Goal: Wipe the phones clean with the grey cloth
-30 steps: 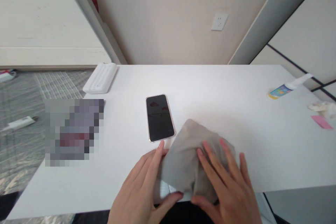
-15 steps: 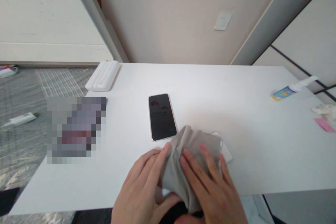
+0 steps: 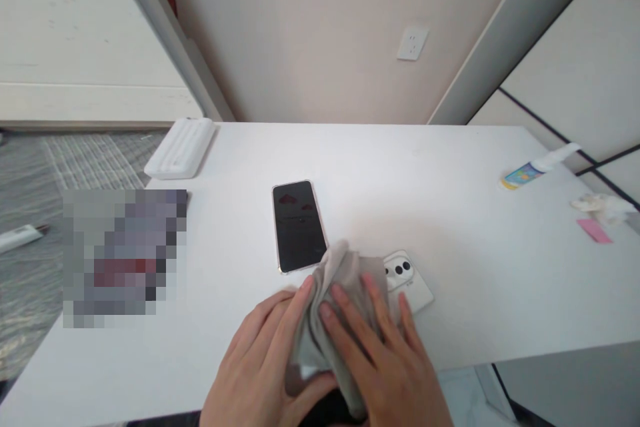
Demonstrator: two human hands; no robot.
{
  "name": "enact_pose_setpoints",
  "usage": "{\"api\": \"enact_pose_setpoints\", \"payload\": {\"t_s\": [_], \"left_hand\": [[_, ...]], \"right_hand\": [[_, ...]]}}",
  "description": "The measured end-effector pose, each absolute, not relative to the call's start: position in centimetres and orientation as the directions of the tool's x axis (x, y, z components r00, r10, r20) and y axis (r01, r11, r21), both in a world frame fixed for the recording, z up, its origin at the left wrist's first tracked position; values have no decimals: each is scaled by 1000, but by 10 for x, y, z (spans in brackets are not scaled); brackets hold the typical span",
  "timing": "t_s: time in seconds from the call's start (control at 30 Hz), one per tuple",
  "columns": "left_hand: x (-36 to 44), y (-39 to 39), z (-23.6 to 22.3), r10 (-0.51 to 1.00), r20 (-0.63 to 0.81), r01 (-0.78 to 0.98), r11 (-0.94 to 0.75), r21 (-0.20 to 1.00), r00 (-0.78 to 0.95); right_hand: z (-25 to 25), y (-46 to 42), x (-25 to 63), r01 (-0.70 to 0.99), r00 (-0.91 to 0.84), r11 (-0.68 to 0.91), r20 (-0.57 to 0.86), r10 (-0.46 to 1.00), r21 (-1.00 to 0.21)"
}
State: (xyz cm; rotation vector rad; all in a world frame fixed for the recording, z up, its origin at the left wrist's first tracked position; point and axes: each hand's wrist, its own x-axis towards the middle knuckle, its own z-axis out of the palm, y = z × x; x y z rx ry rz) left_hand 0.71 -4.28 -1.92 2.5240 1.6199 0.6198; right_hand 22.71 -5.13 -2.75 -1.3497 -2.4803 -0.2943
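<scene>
A grey cloth (image 3: 345, 273) lies bunched over a white phone (image 3: 419, 295), back side up. The phone's dark camera lenses show at the cloth's right edge; much of its body is covered. My right hand (image 3: 383, 360) presses the cloth onto the phone, fingers stretched and a little apart. At the left, my left hand (image 3: 263, 353) curls along the phone's near end, its thumb below a small white patch that shows under the cloth. Just beyond the cloth lies another phone (image 3: 300, 227), its dark screen facing up.
A white case-like box (image 3: 181, 149) sits at the table's back left corner, with a blurred-out item (image 3: 135, 247) nearer me. To the right are a spray bottle (image 3: 537, 167) lying on its side, a crumpled white tissue (image 3: 603, 207) and a pink slip (image 3: 594, 230).
My right hand and the cloth have slid left across the white phone, uncovering its camera lenses. The whole view has shifted slightly. My left hand keeps its place beside the phone.
</scene>
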Motion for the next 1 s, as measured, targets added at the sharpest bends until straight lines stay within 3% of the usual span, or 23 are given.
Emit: {"api": "enact_pose_setpoints", "payload": {"t_s": [0.17,0.23,0.4,0.53,0.63,0.83,1.0], "left_hand": [[9,-38,-16,880,311,846,-447,292,358],[9,-38,-17,883,310,845,-443,300,352],[6,-40,-20,887,299,852,-435,291,352],[8,-40,-18,892,295,853,-426,302,341],[9,-39,-17,897,298,849,-416,325,326],[10,-39,-17,888,310,858,-428,283,341],[13,-39,-14,901,289,842,-413,348,323]], "right_hand": [[-17,-41,266,959,-284,273,314,906,79],[-21,-45,253,952,-299,304,330,895,37],[-32,-57,210,824,-493,561,390,777,-75],[-21,-46,244,923,-361,384,298,884,-21],[-17,-42,256,964,-261,262,321,910,40],[-29,-55,211,836,-492,546,369,788,-51],[-16,-46,239,931,-353,365,296,888,14]]}}
